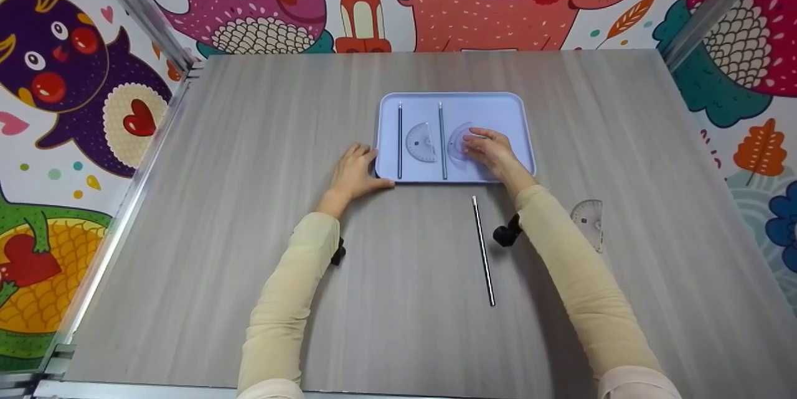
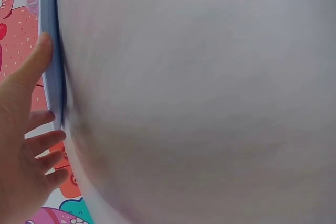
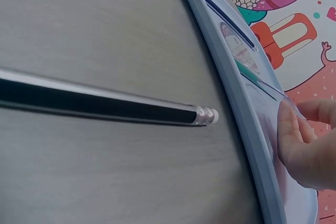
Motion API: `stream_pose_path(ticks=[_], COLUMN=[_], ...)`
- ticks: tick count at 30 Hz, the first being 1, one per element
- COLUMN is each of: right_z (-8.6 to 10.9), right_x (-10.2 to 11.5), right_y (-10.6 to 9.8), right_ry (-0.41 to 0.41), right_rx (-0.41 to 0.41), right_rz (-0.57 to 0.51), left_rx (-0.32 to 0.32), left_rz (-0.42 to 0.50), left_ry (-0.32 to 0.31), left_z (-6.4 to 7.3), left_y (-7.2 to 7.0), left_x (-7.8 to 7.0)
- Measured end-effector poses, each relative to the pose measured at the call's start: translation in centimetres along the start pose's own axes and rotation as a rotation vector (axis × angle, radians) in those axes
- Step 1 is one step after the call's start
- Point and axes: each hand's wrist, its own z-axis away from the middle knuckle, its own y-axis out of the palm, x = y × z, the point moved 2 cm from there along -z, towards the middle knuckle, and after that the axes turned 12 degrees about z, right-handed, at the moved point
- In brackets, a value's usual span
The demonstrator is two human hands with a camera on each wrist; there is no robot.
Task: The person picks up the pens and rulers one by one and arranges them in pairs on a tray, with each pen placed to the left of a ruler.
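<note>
A pale blue tray [image 1: 498, 106] holds a dark pencil [image 1: 400, 137], a clear protractor [image 1: 421, 142] and a green pencil [image 1: 443, 140], laid in a row. My left hand [image 1: 355, 172] rests at the tray's front left corner, thumb along the front edge, the other fingers spread at the left side. Over the right part of the tray, my right hand [image 1: 492, 151] pinches a second clear protractor [image 1: 457, 141] between thumb and fingers, just right of the green pencil. In the right wrist view this protractor [image 3: 295, 107] is tilted, partly hidden by the fingers.
A black pencil with a white eraser end [image 1: 483, 249] lies on the wooden table [image 1: 187, 249] in front of the tray. Another clear protractor [image 1: 588, 223] lies to the right, partly behind the right forearm. Patterned walls and metal posts border the table.
</note>
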Motion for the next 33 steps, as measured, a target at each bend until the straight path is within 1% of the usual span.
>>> stream_pose_path(ticks=[4,7,11,15,20,24,25,26,27,29,32,33], right_z=[0.0,-0.2,-0.5,-0.7,-0.5,-0.4,-0.7,-1.9,-2.8,-5.4,-12.6,-14.5], right_x=[0.1,0.0,-0.2,-0.1,0.0,0.0,-0.1,-0.9,-1.4,-2.6,-6.7,-7.7], right_y=[0.1,0.2,0.4,0.4,0.2,0.0,-0.1,-0.6,-0.9,-1.9,-4.5,-5.2], right_ry=[0.0,-0.002,-0.009,-0.029,-0.045,-0.077,-0.09,-0.133,-0.147,-0.146,-0.202,-0.199], right_rx=[-0.008,-0.006,-0.012,-0.025,-0.031,-0.038,-0.048,-0.033,-0.036,-0.04,-0.035,-0.05], right_rz=[0.002,-0.017,-0.038,-0.03,0.019,0.105,0.134,0.125,0.14,0.176,0.203,0.245], left_rx=[0.004,0.006,0.0,-0.014,-0.02,-0.017,-0.017,-0.019,-0.02,-0.022,-0.021,-0.02], left_rz=[0.001,0.003,0.005,0.006,0.007,0.006,0.005,0.005,0.005,0.004,0.006,0.007], left_ry=[-0.007,-0.01,-0.005,0.009,0.025,0.026,0.026,0.025,0.025,0.025,0.027,0.029], left_z=[-0.1,-0.1,-0.1,-0.1,-0.1,-0.1,-0.1,-0.1,-0.1,-0.1,0.0,-0.1], left_y=[0.0,0.1,0.1,0.1,0.2,0.1,0.1,0.1,0.1,0.1,0.1,0.1], left_x=[0.1,0.1,0.2,0.2,0.1,0.1,0.1,0.1,0.1,0.2,0.2,0.2])
